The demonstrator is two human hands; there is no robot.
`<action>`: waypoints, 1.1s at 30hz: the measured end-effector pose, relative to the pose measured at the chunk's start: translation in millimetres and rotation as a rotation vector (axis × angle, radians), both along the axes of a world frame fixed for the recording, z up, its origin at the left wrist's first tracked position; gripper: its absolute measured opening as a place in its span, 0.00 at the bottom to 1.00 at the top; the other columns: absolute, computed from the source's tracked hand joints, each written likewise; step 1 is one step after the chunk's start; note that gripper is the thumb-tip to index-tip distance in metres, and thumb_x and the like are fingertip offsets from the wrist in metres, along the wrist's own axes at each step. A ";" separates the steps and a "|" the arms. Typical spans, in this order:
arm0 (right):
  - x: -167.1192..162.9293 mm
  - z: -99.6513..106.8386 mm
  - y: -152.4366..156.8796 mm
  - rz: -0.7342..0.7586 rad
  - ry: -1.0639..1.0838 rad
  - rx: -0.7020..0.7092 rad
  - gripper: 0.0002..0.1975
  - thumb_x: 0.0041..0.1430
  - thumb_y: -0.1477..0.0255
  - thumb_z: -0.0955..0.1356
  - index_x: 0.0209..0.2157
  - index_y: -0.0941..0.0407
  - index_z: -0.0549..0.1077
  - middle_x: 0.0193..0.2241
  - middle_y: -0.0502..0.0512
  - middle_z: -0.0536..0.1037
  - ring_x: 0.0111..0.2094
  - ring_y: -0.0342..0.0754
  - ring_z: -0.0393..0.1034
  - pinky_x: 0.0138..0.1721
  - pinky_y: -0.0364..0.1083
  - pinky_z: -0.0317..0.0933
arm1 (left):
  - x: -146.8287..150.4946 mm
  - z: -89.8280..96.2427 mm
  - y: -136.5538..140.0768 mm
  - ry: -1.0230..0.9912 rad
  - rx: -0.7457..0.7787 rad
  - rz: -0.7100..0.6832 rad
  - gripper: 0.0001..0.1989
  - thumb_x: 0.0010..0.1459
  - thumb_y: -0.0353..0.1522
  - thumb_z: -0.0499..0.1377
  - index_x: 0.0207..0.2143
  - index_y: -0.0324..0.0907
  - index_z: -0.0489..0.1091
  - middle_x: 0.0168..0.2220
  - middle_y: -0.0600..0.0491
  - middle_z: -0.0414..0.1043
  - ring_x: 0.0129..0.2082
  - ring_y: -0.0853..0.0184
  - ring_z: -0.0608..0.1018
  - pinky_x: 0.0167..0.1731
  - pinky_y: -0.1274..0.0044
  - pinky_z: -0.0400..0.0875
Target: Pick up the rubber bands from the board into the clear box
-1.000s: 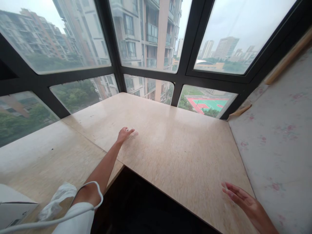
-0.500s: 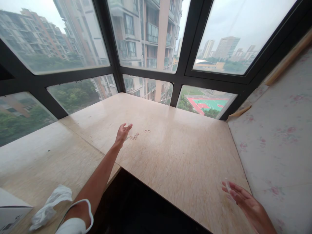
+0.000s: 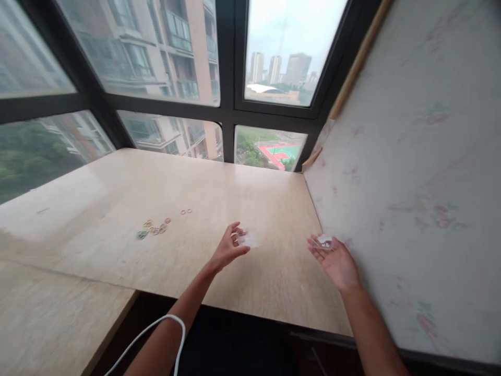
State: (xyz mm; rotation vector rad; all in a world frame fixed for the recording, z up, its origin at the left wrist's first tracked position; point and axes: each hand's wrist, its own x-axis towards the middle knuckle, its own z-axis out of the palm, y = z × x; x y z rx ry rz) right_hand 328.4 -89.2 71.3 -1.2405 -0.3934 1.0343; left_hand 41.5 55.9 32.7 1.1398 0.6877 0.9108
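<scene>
My left hand (image 3: 228,249) hovers over the beige stone-look table (image 3: 250,193), fingers curled around a small clear, whitish piece (image 3: 247,239) at its fingertips; motion blur hides its shape. My right hand (image 3: 335,259) is palm up near the right wall, with another small clear piece (image 3: 324,241) resting on its fingers. A loose scatter of small rings (image 3: 154,228) lies on the table left of my left hand. Two more rings (image 3: 186,211) lie a little farther back.
Dark-framed windows (image 3: 229,117) run along the table's far and left edges. A pale flowered wall (image 3: 410,172) closes the right side. A white cable (image 3: 156,326) loops by my left forearm. A dark gap (image 3: 235,344) opens under the table's near edge.
The view has swung right. My left hand let small rings fall on the table, then drew back to the middle. My right hand rose and moved in toward it.
</scene>
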 end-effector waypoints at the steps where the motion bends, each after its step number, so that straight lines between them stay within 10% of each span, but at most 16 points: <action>1: 3.9 -0.8 5.6 -0.005 0.054 -0.003 0.15 0.54 0.58 0.65 0.35 0.54 0.72 0.43 0.60 0.77 0.51 0.55 0.69 0.52 0.55 0.63 | 18.1 -4.3 -8.1 0.008 0.036 -0.063 0.38 0.38 0.27 0.70 0.53 0.45 0.59 0.45 0.48 0.64 0.50 0.56 0.71 0.47 0.64 0.68; 10: 31.0 -23.3 54.7 -0.165 0.412 -0.073 0.13 0.60 0.63 0.56 0.39 0.54 0.66 0.40 0.61 0.73 0.43 0.50 0.70 0.44 0.54 0.68 | 112.6 -23.6 -46.5 0.338 0.579 -0.300 0.33 0.42 0.34 0.68 0.52 0.46 0.64 0.53 0.44 0.65 0.56 0.53 0.66 0.56 0.58 0.55; 33: 68.1 -35.6 104.8 -0.251 0.011 -0.148 0.03 0.51 0.69 0.63 0.27 0.53 0.63 0.22 0.46 0.71 0.28 0.43 0.70 0.29 0.40 0.67 | 142.8 -27.1 -44.9 0.661 0.749 -0.366 0.38 0.44 0.36 0.66 0.59 0.44 0.58 0.59 0.42 0.61 0.63 0.51 0.54 0.60 0.58 0.41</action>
